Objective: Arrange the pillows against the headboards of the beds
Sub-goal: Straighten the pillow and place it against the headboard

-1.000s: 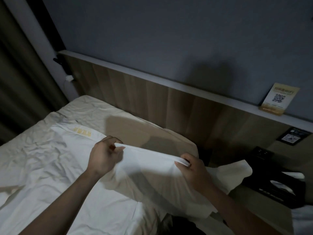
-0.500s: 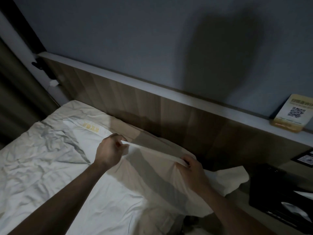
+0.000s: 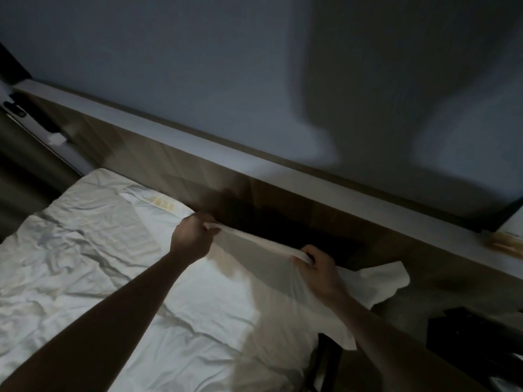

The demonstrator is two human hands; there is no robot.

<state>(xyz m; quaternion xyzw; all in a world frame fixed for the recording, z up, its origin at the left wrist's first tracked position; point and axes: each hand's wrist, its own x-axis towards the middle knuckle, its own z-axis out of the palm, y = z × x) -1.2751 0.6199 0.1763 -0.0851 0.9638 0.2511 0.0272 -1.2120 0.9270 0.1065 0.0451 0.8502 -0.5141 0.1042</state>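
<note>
A person's left hand (image 3: 190,234) and right hand (image 3: 316,267) each pinch the far edge of a limp white fabric pillow (image 3: 263,281), holding it taut at the head end of a bed with a rumpled white sheet (image 3: 70,250), just short of the long wood-panelled headboard (image 3: 283,205). Both hands are clenched on the cloth. One corner spills past the bed's right edge toward a dark bedside unit (image 3: 475,340). The placing step appears to be in hand; next, the pillow probably needs carrying up to the headboard and squaring against it. The dim frame is blurred.
</note>
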